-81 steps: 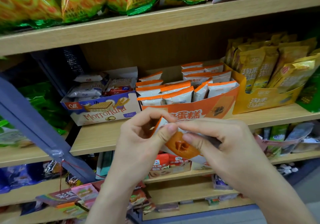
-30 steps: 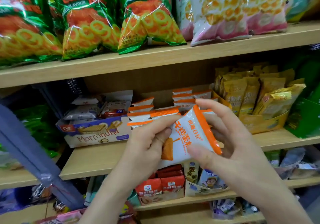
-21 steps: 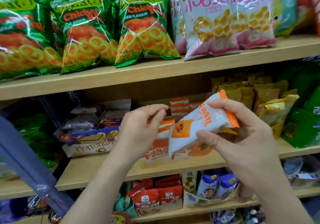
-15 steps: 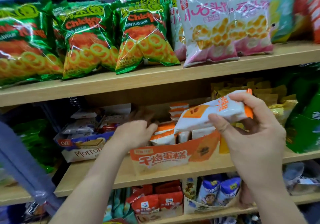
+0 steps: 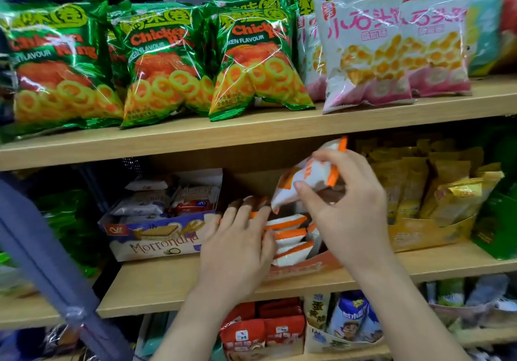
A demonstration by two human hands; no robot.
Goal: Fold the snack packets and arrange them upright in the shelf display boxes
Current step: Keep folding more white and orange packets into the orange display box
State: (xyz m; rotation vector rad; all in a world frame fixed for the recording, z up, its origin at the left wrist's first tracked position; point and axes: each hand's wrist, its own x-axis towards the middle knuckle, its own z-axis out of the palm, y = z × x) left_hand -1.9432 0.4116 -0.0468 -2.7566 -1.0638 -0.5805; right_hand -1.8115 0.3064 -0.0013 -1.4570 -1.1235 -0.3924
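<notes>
**Packet held over orange box, mid shelf**

We noted the white-orange snack packet [image 5: 305, 181] in the air, tilted, its lower end pointing down-left. It hung just above the rear of the orange display box [image 5: 305, 268] and did not touch the box.

R hand: the right hand [image 5: 349, 209] pinched the packet, thumb underneath and curled fingers over the top.

L hand: the left hand [image 5: 237, 246] had fingers straight and close together. They lay on the tops of the shelved packets [image 5: 288, 232] at the box's left side. Whether they pressed down, we could not tell.

Those packets stood in rows, orange edges up.

The box sat on the middle shelf [image 5: 156, 285], between the Morrondina box [image 5: 156, 237] on the left and a box of yellow packets [image 5: 425, 234] on the right.

On the shelf above we saw green ring-snack bags [image 5: 165, 61] and, beside them, white-pink bags [image 5: 369, 47].
</notes>
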